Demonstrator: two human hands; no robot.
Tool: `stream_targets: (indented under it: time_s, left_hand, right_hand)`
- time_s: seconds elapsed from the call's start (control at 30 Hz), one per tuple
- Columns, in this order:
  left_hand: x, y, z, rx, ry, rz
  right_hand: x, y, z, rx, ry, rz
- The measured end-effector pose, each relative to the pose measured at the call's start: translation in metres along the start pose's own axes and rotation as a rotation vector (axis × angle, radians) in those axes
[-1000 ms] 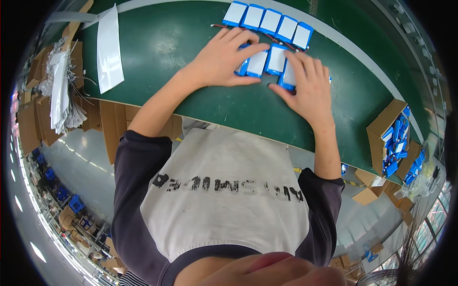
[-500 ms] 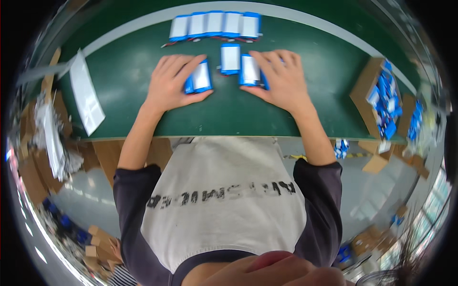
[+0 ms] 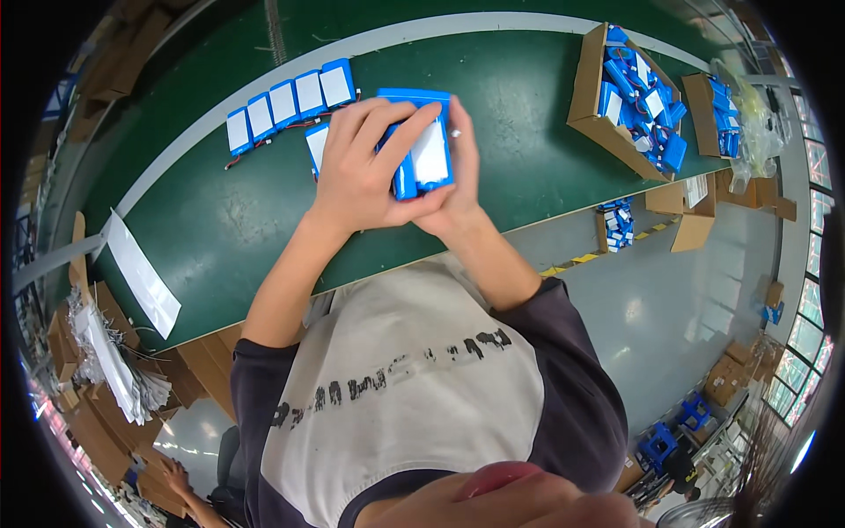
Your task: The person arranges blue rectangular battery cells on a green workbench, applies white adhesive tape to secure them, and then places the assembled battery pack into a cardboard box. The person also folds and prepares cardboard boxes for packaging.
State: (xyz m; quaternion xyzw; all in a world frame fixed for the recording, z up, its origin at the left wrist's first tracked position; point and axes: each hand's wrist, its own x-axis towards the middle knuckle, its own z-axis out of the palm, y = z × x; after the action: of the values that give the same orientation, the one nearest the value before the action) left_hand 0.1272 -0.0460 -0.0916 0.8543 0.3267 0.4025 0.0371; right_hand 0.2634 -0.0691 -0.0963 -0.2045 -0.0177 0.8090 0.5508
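Observation:
Several blue battery packs (image 3: 429,160) with white faces are gathered between my two hands above the green table. My left hand (image 3: 359,167) is closed over their left side, its fingers lying across the top. From the right, my right hand (image 3: 464,167) wraps round their outer edge, partly hidden behind the packs. Another battery pack (image 3: 317,143) shows beside my left hand, which covers part of it. Further left is a row of battery packs (image 3: 282,104), white faces up, with thin red and dark leads.
A cardboard box (image 3: 588,119) full of loose battery packs stands at the right, next to a smaller one (image 3: 698,110). A white sheet (image 3: 145,277) lies near the left end of the green table (image 3: 220,299). Below the table edge is another container of packs (image 3: 618,224).
My hands, earlier apart with packs in each, have come together round the packs. The view has turned, so the row appears further left and the boxes higher.

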Motion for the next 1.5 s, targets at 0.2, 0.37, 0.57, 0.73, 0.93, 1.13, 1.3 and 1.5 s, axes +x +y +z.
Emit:
stream_targets:
  time_s: [0.2, 0.37, 0.57, 0.73, 0.93, 1.13, 1.3, 1.5]
  left_hand:
    - [0.044, 0.023, -0.004, -0.016, -0.058, 0.052]
    - [0.034, 0.011, -0.047, 0.065, 0.030, 0.137]
    - [-0.042, -0.048, -0.089, 0.351, -0.134, -0.220]
    - [-0.090, -0.102, -0.126, 0.463, -0.013, -0.321]
    - [-0.121, -0.160, -0.177, 0.442, -0.045, -0.317]
    - [-0.097, -0.157, -0.121, 0.323, -0.163, -0.199]
    - [-0.064, -0.164, -0.067, 0.322, -0.184, -0.147]
    - [-0.069, -0.175, -0.065, 0.332, -0.160, -0.128]
  right_hand:
    - [-0.022, -0.031, 0.011, 0.039, 0.196, -0.221]
    - [-0.051, -0.142, 0.010, 0.117, -0.331, -0.552]
    - [-0.060, -0.303, -0.009, -1.006, 0.421, -1.665]
    - [-0.039, -0.371, -0.066, -2.377, 0.530, -1.000]
    - [-0.029, -0.376, -0.019, -2.691, 0.522, -0.681]
    - [0.038, -0.108, 0.051, -2.199, -0.306, -0.952]
    - [0.140, -0.004, 0.011, -2.270, -0.769, -1.084]
    - [0.166, -0.015, 0.020, -2.246, -0.821, -0.953]
